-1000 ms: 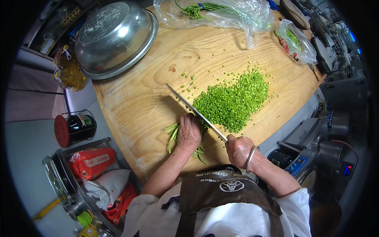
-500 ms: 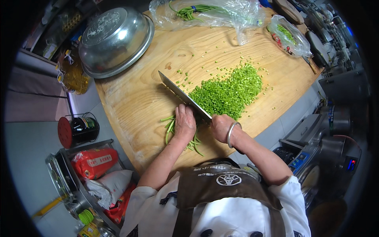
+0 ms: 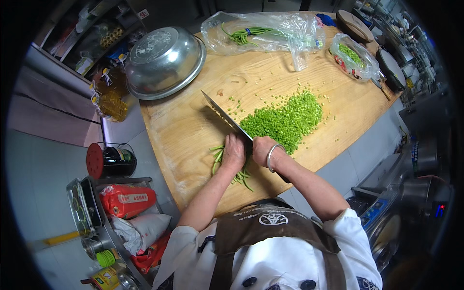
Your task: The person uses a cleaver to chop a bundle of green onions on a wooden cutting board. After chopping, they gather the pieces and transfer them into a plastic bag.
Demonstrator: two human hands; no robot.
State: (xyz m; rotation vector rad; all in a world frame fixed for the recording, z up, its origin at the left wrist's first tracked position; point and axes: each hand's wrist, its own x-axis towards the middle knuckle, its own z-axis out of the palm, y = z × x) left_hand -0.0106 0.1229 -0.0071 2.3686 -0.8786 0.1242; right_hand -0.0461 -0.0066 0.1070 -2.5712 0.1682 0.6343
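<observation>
My right hand (image 3: 264, 150) is closed around the handle of a cleaver (image 3: 223, 114), whose broad blade slants away to the upper left. Against the near side of the blade, my left hand (image 3: 235, 152) presses down with curled fingers on a bunch of long thin green stalks (image 3: 241, 179). The stalks stick out on both sides of that hand; the ends at the blade are hidden. Just beyond the blade and to its right lies a large heap of finely chopped green pieces (image 3: 285, 121). Everything rests on a wooden worktop (image 3: 181, 130).
An upturned metal bowl (image 3: 166, 60) stands at the far left. Along the far edge are a plastic bag (image 3: 275, 34) of uncut stalks and a smaller bag (image 3: 355, 55) of chopped pieces. A knife handle (image 3: 385, 91) lies at the right edge. Left of the worktop are oil bottles (image 3: 112, 107).
The whole view has swung a little, so the bowl and worktop appear farther right. Both hands keep nearly the same places at the cleaver and the stalks.
</observation>
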